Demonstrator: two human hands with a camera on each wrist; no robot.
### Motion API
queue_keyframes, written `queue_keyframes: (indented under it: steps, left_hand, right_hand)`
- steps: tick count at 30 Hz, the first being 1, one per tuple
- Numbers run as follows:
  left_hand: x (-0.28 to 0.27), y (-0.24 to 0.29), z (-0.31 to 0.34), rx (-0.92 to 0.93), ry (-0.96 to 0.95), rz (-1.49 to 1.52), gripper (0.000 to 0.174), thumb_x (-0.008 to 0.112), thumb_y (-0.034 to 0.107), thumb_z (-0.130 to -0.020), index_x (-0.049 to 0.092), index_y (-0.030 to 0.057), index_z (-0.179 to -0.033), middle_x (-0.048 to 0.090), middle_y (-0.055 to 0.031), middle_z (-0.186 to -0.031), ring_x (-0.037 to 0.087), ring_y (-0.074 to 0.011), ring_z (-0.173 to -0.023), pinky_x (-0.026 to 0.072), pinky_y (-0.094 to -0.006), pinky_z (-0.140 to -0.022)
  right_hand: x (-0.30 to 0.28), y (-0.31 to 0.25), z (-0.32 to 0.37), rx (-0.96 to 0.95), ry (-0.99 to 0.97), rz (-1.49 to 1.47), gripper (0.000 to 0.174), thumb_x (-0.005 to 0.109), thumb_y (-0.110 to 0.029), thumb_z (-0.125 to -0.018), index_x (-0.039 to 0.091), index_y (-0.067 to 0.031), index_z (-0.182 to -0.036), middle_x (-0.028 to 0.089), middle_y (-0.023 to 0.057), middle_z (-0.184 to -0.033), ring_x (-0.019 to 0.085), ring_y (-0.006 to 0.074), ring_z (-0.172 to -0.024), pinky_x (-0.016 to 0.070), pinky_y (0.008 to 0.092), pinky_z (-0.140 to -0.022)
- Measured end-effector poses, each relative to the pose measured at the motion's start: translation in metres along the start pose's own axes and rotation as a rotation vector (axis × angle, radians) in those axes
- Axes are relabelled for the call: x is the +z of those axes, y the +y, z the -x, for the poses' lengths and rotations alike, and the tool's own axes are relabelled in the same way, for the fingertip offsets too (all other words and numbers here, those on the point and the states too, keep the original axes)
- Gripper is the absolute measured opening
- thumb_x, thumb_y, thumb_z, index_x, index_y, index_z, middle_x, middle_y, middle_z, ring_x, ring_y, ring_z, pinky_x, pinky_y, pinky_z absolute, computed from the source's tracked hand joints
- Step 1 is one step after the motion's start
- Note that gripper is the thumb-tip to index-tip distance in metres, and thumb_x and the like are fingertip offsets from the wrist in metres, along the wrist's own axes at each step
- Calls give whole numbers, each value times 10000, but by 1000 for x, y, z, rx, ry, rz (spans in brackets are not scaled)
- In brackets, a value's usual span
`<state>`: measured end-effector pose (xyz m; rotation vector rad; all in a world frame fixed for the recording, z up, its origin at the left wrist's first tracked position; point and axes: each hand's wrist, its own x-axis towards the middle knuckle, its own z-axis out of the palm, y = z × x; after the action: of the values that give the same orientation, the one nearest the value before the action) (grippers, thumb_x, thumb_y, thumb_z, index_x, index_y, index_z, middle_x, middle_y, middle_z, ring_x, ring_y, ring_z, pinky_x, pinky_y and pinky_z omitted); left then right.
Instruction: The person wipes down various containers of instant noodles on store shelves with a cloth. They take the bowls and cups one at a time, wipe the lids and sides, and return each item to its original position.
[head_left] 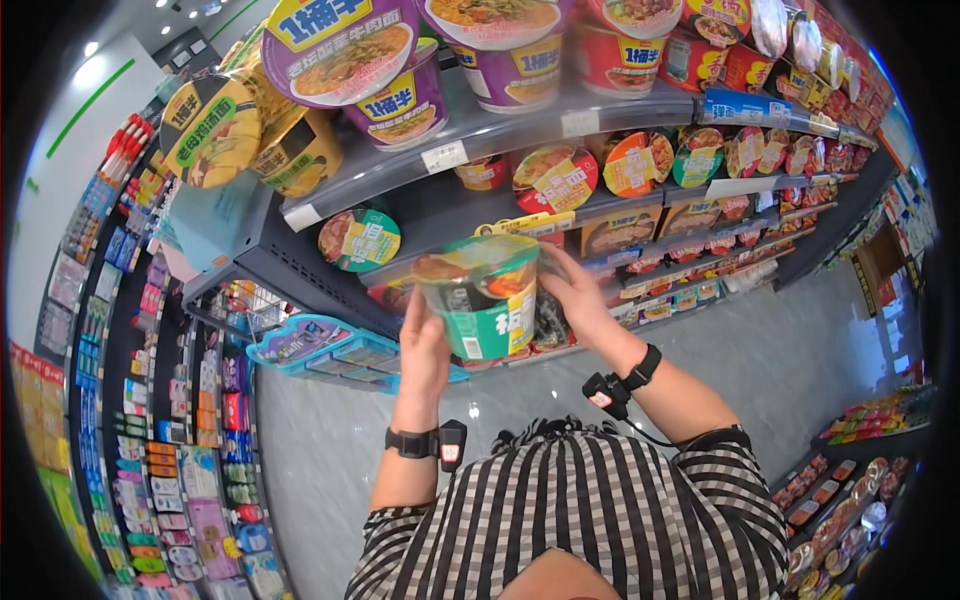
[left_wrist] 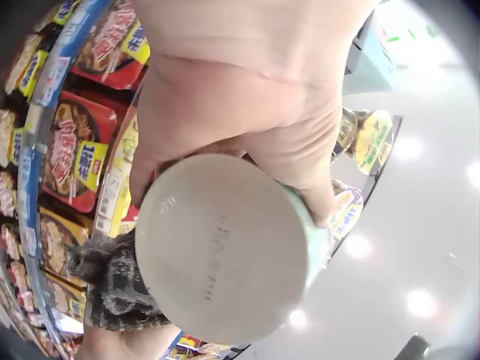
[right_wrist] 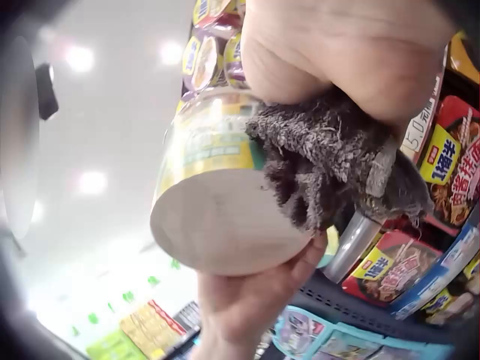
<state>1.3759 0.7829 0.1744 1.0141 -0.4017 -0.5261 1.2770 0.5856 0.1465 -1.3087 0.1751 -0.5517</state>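
A green instant noodle cup (head_left: 490, 315) with a clear-wrapped lid is held up in front of the shelf, its pale round bottom (left_wrist: 225, 247) facing the left wrist camera. My left hand (head_left: 425, 350) grips the cup's left side, thumb and fingers spread around its wall. At the other side, my right hand (head_left: 578, 300) holds a dark grey shaggy cloth (right_wrist: 330, 165) against the cup wall. In the right wrist view the cloth covers part of the cup, and the right fingertips are hidden behind it.
Purple noodle cups (head_left: 400, 105) stand on the shelf above, yellow ones (head_left: 295, 150) at its left end. Another green-lidded cup (head_left: 360, 240) sits on the shelf just behind the hands. A blue hanging rack (head_left: 330, 350) juts out at lower left. Grey floor (head_left: 310, 460) lies below.
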Motion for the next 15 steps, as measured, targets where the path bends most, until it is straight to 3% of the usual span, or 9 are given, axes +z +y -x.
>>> queue_keyframes:
  steps: [1,2,3,5,6,11,14,15]
  left_hand:
    - [-3,-5,0,1,0,0,978,819,444,-692,320,-7,-1402,460,-116,-1355,461,-212,-1239,371,-361,-1040]
    - [-4,-10,1,77,-69,-77,1000,827,453,-677,313,-9,-1399,456,-114,-1352,448,-212,-1248,368,-362,-1040]
    - [-4,-14,2,152,-139,-154,1021,835,462,-663,305,-10,-1397,453,-111,-1349,435,-213,-1256,365,-363,-1041]
    - [0,-15,2,167,-94,-180,1066,844,508,-623,307,-6,-1388,476,-98,-1318,460,-206,-1230,377,-357,-1028]
    - [-3,-17,1,96,-107,-103,1061,837,526,-621,321,-3,-1382,486,-93,-1311,473,-203,-1218,385,-355,-1021]
    - [-28,-25,8,-148,-161,225,1002,792,593,-623,421,4,-1344,526,-107,-1322,531,-239,-1188,434,-384,-1006]
    - [-23,-21,14,-181,-218,346,942,745,603,-675,439,10,-1339,533,-108,-1324,547,-249,-1176,442,-393,-1008]
    - [-20,-20,14,-175,-207,379,913,729,599,-700,441,13,-1338,532,-107,-1324,549,-247,-1174,443,-389,-1006]
  right_hand:
    - [1,-5,-1,-47,-2,71,458,522,-48,-896,445,-5,-1345,520,104,-1294,465,158,-1192,360,282,-1001]
    - [1,-11,2,-169,-5,295,466,534,-46,-866,459,-11,-1324,507,152,-1275,474,256,-1202,370,318,-998]
    - [6,-22,6,-167,-4,293,466,534,-46,-866,459,-11,-1324,507,152,-1275,474,256,-1202,370,318,-998]
    - [13,-34,14,-416,101,662,483,550,-49,-826,477,-23,-1303,492,196,-1243,466,361,-1174,378,362,-996]
    - [13,-34,16,-523,105,705,505,559,-51,-793,488,-33,-1292,489,215,-1234,450,410,-1160,375,394,-998]
    - [14,-43,20,-526,25,614,507,547,-41,-793,486,-34,-1296,508,211,-1235,480,380,-1154,370,383,-1007]
    - [14,-19,11,-223,-38,277,457,490,-29,-872,456,-2,-1328,541,114,-1239,510,161,-1108,395,283,-956]
    - [14,-14,9,-222,-40,276,457,490,-29,-872,456,-2,-1328,541,114,-1239,510,161,-1108,395,283,-956]
